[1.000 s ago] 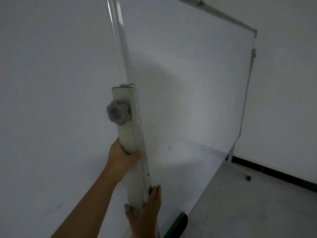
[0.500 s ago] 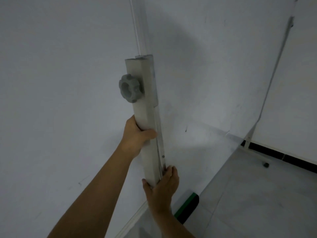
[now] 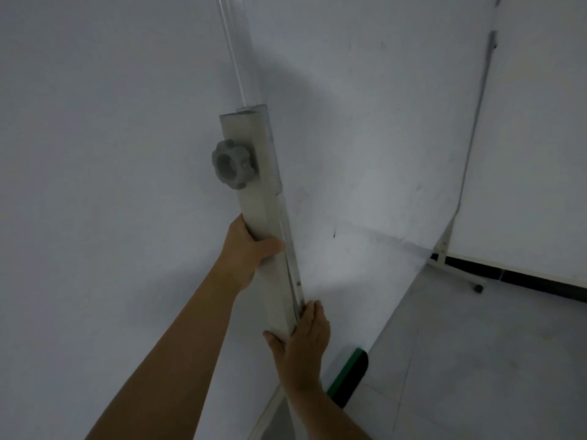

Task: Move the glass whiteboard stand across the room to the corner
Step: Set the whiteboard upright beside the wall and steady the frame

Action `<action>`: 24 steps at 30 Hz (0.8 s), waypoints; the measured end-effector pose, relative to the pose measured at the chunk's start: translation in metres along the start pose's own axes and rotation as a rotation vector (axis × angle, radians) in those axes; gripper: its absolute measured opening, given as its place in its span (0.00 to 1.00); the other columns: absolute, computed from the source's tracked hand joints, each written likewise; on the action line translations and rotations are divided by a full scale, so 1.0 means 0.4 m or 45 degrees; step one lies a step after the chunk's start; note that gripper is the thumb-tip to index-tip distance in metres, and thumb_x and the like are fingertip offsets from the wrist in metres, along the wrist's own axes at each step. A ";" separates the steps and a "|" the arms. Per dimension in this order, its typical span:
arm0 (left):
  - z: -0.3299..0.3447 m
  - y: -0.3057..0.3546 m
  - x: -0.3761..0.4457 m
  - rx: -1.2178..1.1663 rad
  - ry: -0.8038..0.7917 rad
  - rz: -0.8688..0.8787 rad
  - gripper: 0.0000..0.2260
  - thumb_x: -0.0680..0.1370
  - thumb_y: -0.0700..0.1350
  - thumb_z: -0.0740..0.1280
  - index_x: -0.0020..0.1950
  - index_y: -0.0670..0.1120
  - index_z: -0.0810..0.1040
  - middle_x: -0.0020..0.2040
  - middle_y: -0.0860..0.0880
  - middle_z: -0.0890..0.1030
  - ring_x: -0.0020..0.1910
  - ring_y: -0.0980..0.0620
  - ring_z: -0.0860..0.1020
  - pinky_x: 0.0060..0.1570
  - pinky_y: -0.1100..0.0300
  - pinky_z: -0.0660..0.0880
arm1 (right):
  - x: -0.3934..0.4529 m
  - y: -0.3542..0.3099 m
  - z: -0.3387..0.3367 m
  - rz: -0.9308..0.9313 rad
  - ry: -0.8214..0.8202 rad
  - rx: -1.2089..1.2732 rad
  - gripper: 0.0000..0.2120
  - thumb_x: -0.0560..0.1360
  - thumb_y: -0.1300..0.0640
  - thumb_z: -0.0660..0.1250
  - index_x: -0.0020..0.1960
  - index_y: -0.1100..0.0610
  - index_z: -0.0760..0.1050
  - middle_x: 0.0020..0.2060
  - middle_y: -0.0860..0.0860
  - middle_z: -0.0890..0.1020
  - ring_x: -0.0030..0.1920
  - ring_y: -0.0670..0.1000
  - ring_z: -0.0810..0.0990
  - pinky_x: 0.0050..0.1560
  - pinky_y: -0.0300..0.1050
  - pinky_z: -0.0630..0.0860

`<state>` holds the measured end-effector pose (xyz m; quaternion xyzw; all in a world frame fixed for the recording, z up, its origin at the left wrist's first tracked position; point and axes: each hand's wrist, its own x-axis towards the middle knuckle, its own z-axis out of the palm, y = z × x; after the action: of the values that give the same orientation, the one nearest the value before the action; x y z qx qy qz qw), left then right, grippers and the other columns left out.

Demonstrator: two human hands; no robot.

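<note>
The glass whiteboard stand stands close to a white wall, its near upright post pale grey with a grey star knob on its side. A clear tube rises out of the post's top. My left hand is wrapped around the post below the knob. My right hand grips the post lower down, at its glass edge. The glass panel stretches away to the far post, whose foot carries a small caster on the floor.
White walls meet in a corner behind the far post, with a black skirting strip along the right wall. A green and black object lies on the grey tiled floor beside the near wall. Open floor spreads to the right.
The view has dropped and closed in on the post, so the board's top edge is out of frame. Both hands keep their grip on the post.
</note>
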<state>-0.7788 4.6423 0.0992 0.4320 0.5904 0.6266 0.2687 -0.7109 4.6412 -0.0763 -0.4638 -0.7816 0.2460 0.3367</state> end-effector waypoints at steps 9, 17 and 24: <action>0.009 -0.008 -0.009 0.042 0.082 0.034 0.20 0.63 0.33 0.69 0.53 0.42 0.70 0.41 0.51 0.76 0.40 0.52 0.76 0.31 0.67 0.79 | -0.024 0.099 -0.006 -0.415 -0.116 0.105 0.33 0.77 0.41 0.49 0.73 0.59 0.47 0.66 0.61 0.58 0.64 0.59 0.60 0.60 0.63 0.67; 0.038 0.000 -0.083 0.081 0.257 0.061 0.18 0.68 0.35 0.67 0.54 0.47 0.66 0.47 0.51 0.74 0.48 0.49 0.74 0.47 0.54 0.77 | -0.034 0.176 -0.128 -0.442 -0.460 0.304 0.30 0.71 0.59 0.52 0.71 0.69 0.55 0.70 0.56 0.58 0.71 0.44 0.53 0.65 0.15 0.40; 0.065 -0.119 -0.175 0.235 0.361 -0.101 0.32 0.67 0.38 0.70 0.67 0.43 0.59 0.66 0.42 0.70 0.63 0.44 0.70 0.64 0.45 0.70 | -0.056 0.235 -0.160 -0.223 -0.787 0.267 0.22 0.79 0.65 0.55 0.72 0.63 0.56 0.73 0.56 0.61 0.71 0.45 0.58 0.62 0.25 0.47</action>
<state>-0.7309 4.6039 0.0353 0.3384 0.6939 0.6134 0.1664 -0.6024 4.6681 -0.1070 -0.2612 -0.8542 0.4241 0.1495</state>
